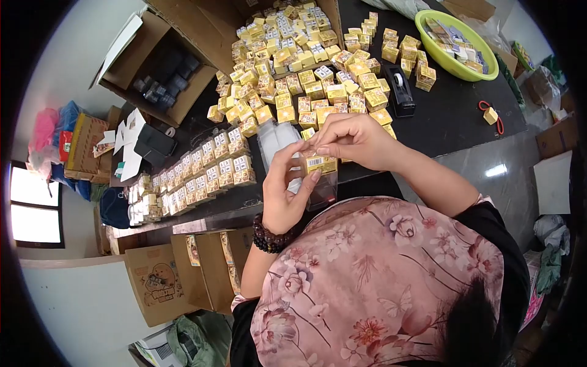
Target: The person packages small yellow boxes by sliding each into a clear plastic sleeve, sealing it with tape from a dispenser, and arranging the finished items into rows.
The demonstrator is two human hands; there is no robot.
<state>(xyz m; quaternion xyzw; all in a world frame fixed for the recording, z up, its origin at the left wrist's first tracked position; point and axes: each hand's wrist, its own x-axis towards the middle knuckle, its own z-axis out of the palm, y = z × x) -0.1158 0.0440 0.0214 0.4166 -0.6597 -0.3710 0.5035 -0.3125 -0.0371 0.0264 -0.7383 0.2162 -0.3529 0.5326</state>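
My left hand [285,188] grips a clear plastic case [325,194] from its left side, thumb on the front. Inside the upper part of the case shows a small yellow box [319,165] with a barcode label facing me. The fingers of my right hand [361,139] are pinched together at the top edge of the same case, close to the left fingertips. Behind my hands lie more clear plastic cases [275,139], flat on the black table [455,116]. Just past them begins a pile of small yellow boxes [336,93].
A big carton [202,30] spills yellow boxes at the back; an open carton [153,70] stands left of it. Stacked rows of boxes [208,177] line the left. At right are a tape dispenser [400,95], a yellow-green basin [428,52] and red-handled scissors [500,125].
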